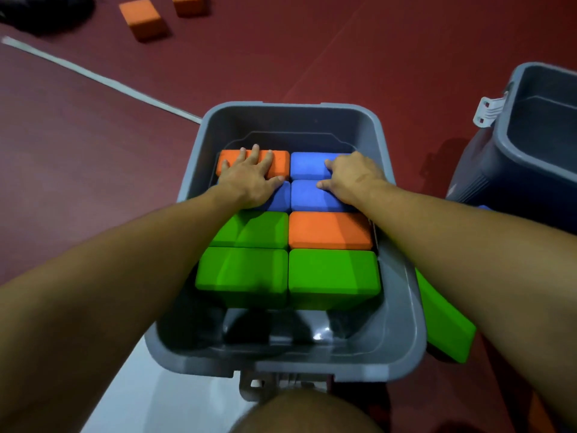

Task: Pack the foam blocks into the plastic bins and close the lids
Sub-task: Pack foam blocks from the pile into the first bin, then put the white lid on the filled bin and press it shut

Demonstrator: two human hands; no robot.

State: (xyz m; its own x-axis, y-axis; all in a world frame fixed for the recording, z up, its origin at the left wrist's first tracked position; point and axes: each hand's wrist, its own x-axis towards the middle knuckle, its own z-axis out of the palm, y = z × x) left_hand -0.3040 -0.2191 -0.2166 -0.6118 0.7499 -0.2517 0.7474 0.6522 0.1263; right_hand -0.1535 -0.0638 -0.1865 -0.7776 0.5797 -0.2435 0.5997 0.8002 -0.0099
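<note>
Foam blocks sit in two columns inside the grey bin in front of the person: far orange block and far blue block at the back, second blue block below that, near orange block, green blocks nearest. Left hand lies flat, fingers spread, pressing the far orange block, holding nothing. Right hand rests on the two right-column blue blocks, fingers partly bent, pressing rather than gripping; its far fingers are hidden. Likely step: pushing the layer down and back to seat it.

Risks, as judgement: the front of the bin is unfilled, so blocks can slide toward the person; foam springs back, so a proud layer could stop the lid closing. No lid visible here.

Outward: a loose green block lies outside the bin's right wall. A second grey bin stands right, open, white latch on its rim. Two orange blocks sit far left on the dark red floor, crossed by a pale line. No surface; everything is on the floor.
</note>
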